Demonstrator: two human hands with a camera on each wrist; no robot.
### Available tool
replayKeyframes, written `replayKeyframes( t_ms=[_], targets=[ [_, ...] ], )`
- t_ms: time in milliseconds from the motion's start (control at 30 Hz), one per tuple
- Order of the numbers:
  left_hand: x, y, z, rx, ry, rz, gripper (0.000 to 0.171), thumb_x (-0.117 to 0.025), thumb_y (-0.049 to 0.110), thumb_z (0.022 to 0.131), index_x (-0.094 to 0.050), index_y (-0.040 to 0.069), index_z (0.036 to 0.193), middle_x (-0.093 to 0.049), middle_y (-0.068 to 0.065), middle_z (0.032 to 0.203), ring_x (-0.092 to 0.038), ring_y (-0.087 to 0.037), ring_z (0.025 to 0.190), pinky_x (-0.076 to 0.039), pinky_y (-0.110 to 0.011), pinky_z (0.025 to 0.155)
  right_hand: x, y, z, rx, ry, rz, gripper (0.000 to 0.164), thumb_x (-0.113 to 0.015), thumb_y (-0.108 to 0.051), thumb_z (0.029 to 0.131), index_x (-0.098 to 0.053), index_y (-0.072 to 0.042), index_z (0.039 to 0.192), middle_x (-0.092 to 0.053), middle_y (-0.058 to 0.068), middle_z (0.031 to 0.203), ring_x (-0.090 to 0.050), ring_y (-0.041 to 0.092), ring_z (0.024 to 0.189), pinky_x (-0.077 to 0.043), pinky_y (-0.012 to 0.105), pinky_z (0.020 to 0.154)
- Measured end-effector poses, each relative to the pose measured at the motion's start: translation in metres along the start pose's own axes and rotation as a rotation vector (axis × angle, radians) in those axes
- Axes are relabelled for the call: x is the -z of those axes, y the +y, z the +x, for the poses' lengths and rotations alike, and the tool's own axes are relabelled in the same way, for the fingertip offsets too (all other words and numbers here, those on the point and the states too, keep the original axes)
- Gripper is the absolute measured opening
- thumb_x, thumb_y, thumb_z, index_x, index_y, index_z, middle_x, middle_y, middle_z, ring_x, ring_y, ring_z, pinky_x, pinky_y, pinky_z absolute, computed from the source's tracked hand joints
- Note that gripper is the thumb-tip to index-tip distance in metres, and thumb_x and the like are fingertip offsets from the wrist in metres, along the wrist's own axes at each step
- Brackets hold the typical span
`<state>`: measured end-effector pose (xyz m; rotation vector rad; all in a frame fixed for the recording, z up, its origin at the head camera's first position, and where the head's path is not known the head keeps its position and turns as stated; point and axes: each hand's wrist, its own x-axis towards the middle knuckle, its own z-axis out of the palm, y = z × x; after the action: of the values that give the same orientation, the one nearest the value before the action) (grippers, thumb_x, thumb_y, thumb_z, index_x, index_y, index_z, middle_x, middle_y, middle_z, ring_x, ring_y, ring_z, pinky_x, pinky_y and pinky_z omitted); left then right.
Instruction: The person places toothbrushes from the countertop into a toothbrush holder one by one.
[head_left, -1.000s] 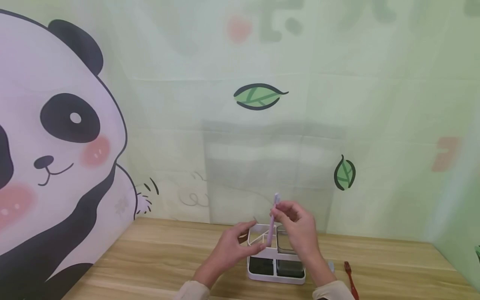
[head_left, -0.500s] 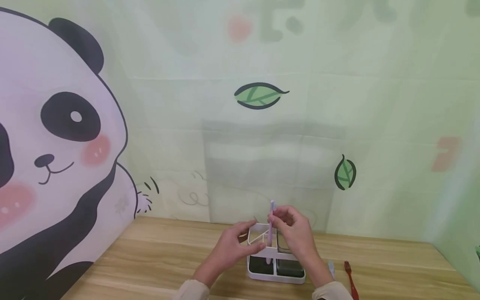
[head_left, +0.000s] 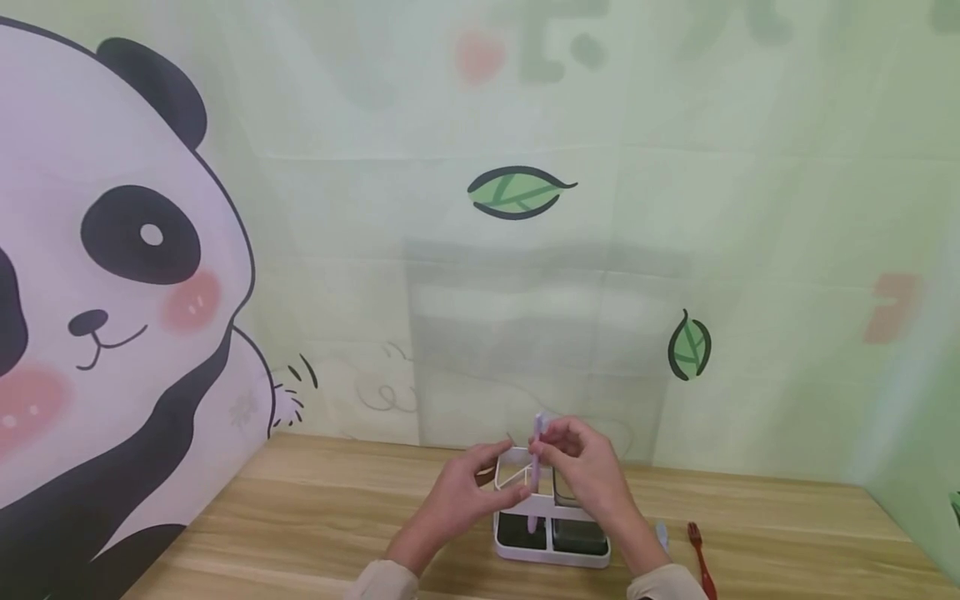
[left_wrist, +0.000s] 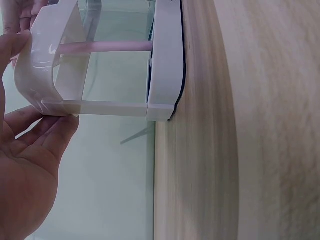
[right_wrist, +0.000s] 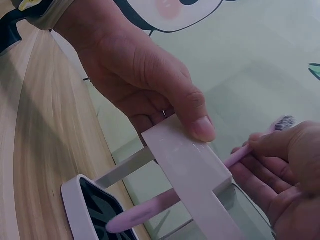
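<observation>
A white toothbrush holder [head_left: 577, 561] with a divided top frame and a dark-lined base stands on the wooden table. My left hand [head_left: 465, 492] grips the left side of its top frame, thumb in front and fingers behind. My right hand [head_left: 592, 471] pinches a pink-purple toothbrush [right_wrist: 150, 212] near its bristle head, between thumb and fingers. The brush stands upright with bristles on top. Its handle passes down through a front compartment of the top frame, and the lower end shows close over the dark base on the left.
A clear cup [head_left: 566, 490] sits in the holder's right opening, partly hidden by my right hand. To the right on the table lie a light blue object [head_left: 662, 535], partly behind my wrist, and a red fork [head_left: 698, 546]. A printed panda backdrop [head_left: 337, 292] rises behind the table.
My right hand has moved down and slightly left, lowering the toothbrush through the top frame, so its handle end now shows beneath. The left hand has stayed on the holder.
</observation>
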<state>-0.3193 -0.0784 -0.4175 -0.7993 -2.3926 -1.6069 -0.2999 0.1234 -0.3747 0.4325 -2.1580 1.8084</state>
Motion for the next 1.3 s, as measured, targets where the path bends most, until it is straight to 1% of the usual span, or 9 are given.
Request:
replayKeyframes(
  t_ms=[167,267,633,833,933,1067,1133,1233,1300],
  targets=[
    [0.000,-0.001,0.001,0.013,0.000,0.004,0.071,-0.085,0.033,0.091,-0.060,-0.003,0.147,-0.061,-0.021,0.144,-0.063,-0.040,0.128,-0.056,-0.047,0.105,0.001,-0.001,-0.001,-0.007,-0.038,0.018,0.012,-0.076,-0.001,0.096,-0.070,0.000,0.107,-0.077,0.012,0.106,-0.074,0.028,0.105,-0.063,0.034,0.093],
    [0.000,-0.002,0.001,0.010,0.001,0.002,0.071,-0.085,0.033,0.091,-0.060,-0.004,0.146,-0.061,-0.021,0.144,-0.063,-0.040,0.128,-0.056,-0.047,0.105,0.001,0.000,-0.001,-0.005,-0.041,0.010,0.012,-0.076,0.000,0.096,-0.070,0.000,0.107,-0.077,0.012,0.106,-0.074,0.028,0.105,-0.063,0.034,0.093],
    [0.000,-0.003,0.000,-0.010,0.003,-0.021,0.068,-0.085,0.029,0.091,-0.060,-0.004,0.146,-0.061,-0.023,0.144,-0.060,-0.044,0.131,-0.054,-0.049,0.107,-0.002,-0.001,-0.001,0.012,-0.068,-0.056,0.012,-0.075,0.005,0.095,-0.071,0.001,0.106,-0.077,0.010,0.103,-0.074,0.028,0.101,-0.060,0.028,0.088],
    [0.000,-0.002,0.000,-0.028,-0.002,-0.023,0.069,-0.085,0.029,0.092,-0.060,-0.004,0.146,-0.061,-0.024,0.144,-0.060,-0.043,0.131,-0.054,-0.049,0.107,-0.001,-0.001,-0.002,0.003,-0.050,-0.100,0.013,-0.076,0.003,0.096,-0.073,-0.001,0.107,-0.077,0.008,0.103,-0.075,0.028,0.101,-0.062,0.037,0.091],
    [0.001,-0.003,-0.002,-0.031,0.009,-0.025,0.068,-0.086,0.028,0.092,-0.060,-0.004,0.146,-0.062,-0.023,0.142,-0.061,-0.042,0.131,-0.054,-0.050,0.107,0.001,-0.001,-0.001,-0.003,-0.068,-0.128,0.014,-0.077,-0.001,0.096,-0.073,-0.002,0.110,-0.077,0.007,0.105,-0.074,0.026,0.103,-0.062,0.039,0.094],
    [0.002,-0.006,-0.005,-0.029,0.023,-0.019,0.067,-0.086,0.028,0.091,-0.061,-0.005,0.144,-0.064,-0.022,0.139,-0.063,-0.040,0.129,-0.055,-0.047,0.106,0.009,-0.003,-0.001,-0.016,-0.093,-0.104,0.018,-0.076,-0.003,0.097,-0.073,0.000,0.115,-0.077,0.010,0.109,-0.074,0.028,0.105,-0.063,0.037,0.092],
    [0.001,-0.006,-0.004,-0.028,0.016,-0.019,0.068,-0.086,0.029,0.091,-0.061,-0.004,0.145,-0.064,-0.021,0.139,-0.063,-0.039,0.128,-0.055,-0.045,0.106,0.017,-0.005,-0.003,-0.026,-0.079,-0.105,0.020,-0.076,-0.004,0.098,-0.073,0.001,0.117,-0.076,0.011,0.111,-0.074,0.028,0.106,-0.063,0.035,0.091],
    [-0.001,-0.005,-0.002,-0.024,0.006,-0.018,0.068,-0.086,0.031,0.092,-0.061,-0.003,0.146,-0.064,-0.021,0.140,-0.063,-0.040,0.128,-0.055,-0.045,0.106,0.032,-0.009,-0.004,-0.028,-0.057,-0.135,0.024,-0.077,-0.007,0.098,-0.072,0.002,0.120,-0.076,0.013,0.114,-0.073,0.029,0.109,-0.063,0.033,0.092],
    [-0.001,-0.004,-0.001,-0.023,0.006,-0.021,0.068,-0.086,0.030,0.091,-0.061,-0.003,0.145,-0.063,-0.023,0.141,-0.063,-0.041,0.128,-0.055,-0.047,0.106,0.042,-0.011,-0.005,-0.029,-0.040,-0.179,0.025,-0.077,-0.011,0.099,-0.072,0.000,0.121,-0.077,0.011,0.115,-0.073,0.027,0.111,-0.061,0.028,0.093]
  ],
)
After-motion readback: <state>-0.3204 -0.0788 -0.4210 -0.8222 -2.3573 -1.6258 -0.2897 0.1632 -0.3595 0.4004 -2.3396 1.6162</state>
